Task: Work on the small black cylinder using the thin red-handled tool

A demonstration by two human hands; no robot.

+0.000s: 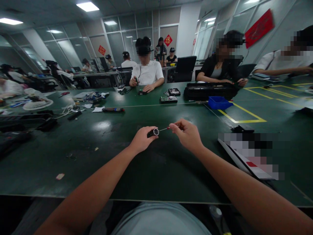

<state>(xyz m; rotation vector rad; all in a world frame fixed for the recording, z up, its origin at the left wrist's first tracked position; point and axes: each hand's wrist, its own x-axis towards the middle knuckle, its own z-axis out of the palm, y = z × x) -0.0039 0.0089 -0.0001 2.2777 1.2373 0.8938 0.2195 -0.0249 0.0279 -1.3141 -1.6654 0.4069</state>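
My left hand (143, 138) is closed around a small black cylindrical part (156, 132), whose round end has a silver ring and faces right. Between the fingers of my right hand (187, 133) is a screwdriver (164, 129) with a thin metal shaft and a red collar; most of its handle is hidden by the hand. The shaft points left, and its tip reaches the ringed end of the part. Whether the tip sits inside it, I cannot tell. Both hands are above the green table (156, 176).
Across the table, a person (149, 73) in white works beside hard drives (168, 99). A long black housing (210, 91) and a blue tray (219, 102) stand at the back right. A white panel (246, 160) lies near my right forearm. Cables and parts (90, 97) clutter the left.
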